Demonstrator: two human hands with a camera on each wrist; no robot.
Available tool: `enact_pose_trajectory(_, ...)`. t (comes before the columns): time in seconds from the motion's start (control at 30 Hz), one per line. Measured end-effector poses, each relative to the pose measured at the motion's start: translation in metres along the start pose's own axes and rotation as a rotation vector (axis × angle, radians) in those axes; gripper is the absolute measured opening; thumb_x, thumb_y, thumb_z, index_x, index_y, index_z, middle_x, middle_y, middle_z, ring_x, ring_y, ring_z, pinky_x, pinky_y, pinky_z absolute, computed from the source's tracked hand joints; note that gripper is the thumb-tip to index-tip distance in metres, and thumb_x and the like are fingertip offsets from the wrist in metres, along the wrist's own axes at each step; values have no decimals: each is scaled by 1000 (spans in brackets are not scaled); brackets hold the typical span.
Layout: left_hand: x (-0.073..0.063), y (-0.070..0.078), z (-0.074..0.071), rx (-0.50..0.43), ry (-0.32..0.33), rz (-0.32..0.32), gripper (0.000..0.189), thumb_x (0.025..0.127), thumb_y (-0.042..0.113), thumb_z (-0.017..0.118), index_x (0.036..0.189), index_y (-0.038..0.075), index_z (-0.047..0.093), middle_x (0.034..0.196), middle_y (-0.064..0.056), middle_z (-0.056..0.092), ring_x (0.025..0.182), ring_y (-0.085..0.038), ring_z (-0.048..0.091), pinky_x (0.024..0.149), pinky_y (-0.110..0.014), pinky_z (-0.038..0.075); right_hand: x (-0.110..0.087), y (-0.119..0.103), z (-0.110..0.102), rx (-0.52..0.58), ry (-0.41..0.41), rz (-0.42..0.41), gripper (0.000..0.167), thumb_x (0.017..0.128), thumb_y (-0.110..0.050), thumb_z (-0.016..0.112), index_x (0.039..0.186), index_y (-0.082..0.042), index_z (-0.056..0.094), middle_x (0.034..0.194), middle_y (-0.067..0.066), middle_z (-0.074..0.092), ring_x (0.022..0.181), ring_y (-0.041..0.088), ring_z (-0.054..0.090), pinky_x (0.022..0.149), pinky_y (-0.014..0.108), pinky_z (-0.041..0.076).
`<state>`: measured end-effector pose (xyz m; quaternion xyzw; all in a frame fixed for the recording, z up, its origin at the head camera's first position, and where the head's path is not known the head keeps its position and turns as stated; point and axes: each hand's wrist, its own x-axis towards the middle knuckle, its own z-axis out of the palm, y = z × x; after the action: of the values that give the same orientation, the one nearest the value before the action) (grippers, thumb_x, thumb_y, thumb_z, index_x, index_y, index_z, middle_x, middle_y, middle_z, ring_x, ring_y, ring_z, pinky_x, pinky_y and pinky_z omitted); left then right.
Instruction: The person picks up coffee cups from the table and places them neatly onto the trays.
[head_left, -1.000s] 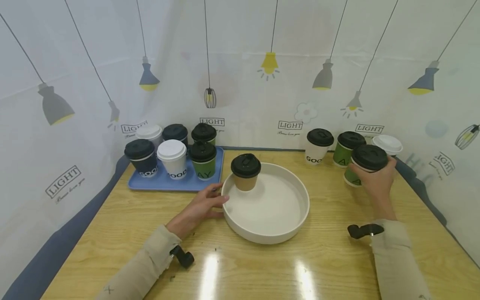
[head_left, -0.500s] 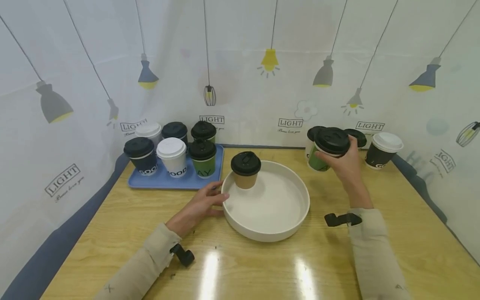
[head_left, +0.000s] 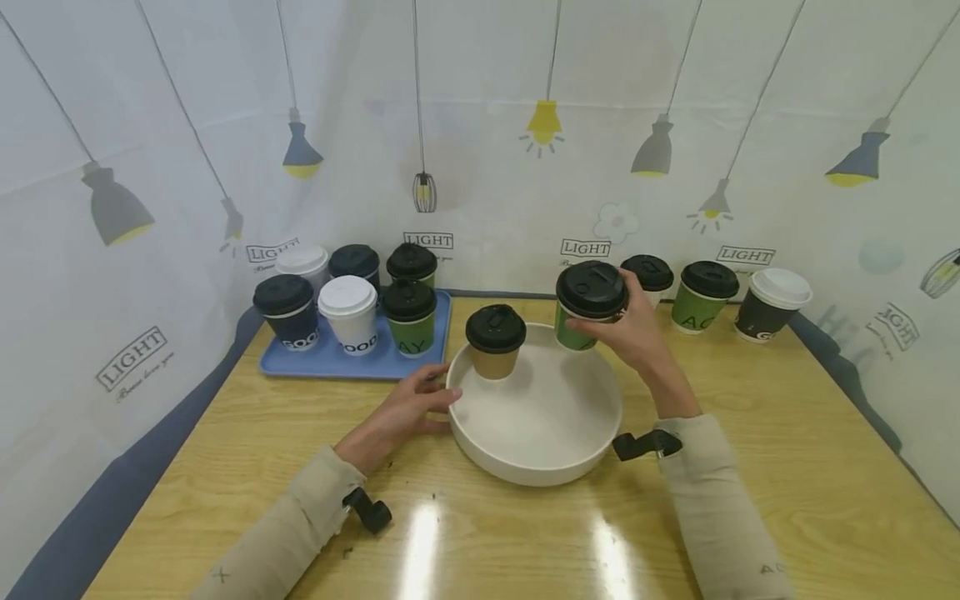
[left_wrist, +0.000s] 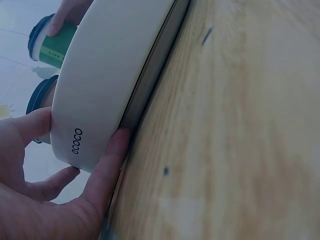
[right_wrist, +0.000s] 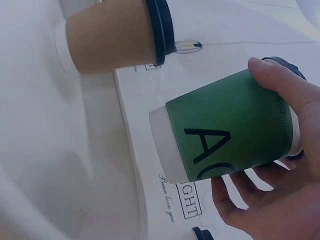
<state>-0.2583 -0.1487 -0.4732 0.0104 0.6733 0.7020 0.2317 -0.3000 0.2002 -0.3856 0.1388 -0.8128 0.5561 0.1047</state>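
Note:
My right hand [head_left: 637, 325] grips a green paper coffee cup [right_wrist: 230, 130] with a black lid, its thumb and fingers curled round the upper part. That cup hangs a little tilted over the right back part of a round cream tray [head_left: 536, 475]. On the tray's left side, my left hand [head_left: 408, 408] holds the wall, with fingers at the rim and near the base in the left wrist view. Inside the tray a brown cup [head_left: 495, 362] with a black lid stands upright at the back left.
A blue tray [head_left: 330, 367] bearing several lidded cups stands at the back left. At the back right are a white cup [head_left: 648, 275] with a black lid, a green cup [head_left: 701, 298] and a black cup [head_left: 768, 310] with a white lid. A patterned curtain [head_left: 495, 192] rises behind the table.
My right hand has lifted the green cup from the right of the table and carried it left, over the round tray. The left hand has stayed at the tray's side.

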Motion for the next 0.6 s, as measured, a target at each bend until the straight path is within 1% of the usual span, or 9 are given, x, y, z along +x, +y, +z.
enact_pose_trajectory(0.13,0,1,0,2,-7,-1,73,101,25,68,162,17,30,153,-22,46,119,-30,64,99,-45,61,4,2,9,-43,-52,14,99,81,-12,89,157,-6,26,155,19,46,145,39,44,125,60,30)
enact_pose_trajectory(0.27,0,1,1,-4,-5,0,73,100,25,69,161,18,31,152,-21,47,119,-30,64,98,-45,61,5,6,13,-122,-110,41,102,79,-17,91,157,-9,27,154,19,47,144,39,45,124,61,31)
enact_pose_trajectory(0.43,-1,0,0,-6,-17,15,73,101,24,68,162,16,29,152,-23,45,116,-28,65,99,-45,61,5,8,15,-202,-161,103,106,77,-22,92,158,-6,26,155,22,46,145,41,44,123,62,32)
enact_pose_trajectory(0.6,0,-2,0,-8,-16,17,72,102,23,67,162,16,28,153,-24,45,115,-28,65,99,-45,61,6,11,17,-250,-204,173,108,76,-22,93,160,-5,27,157,23,45,146,43,42,123,63,31)
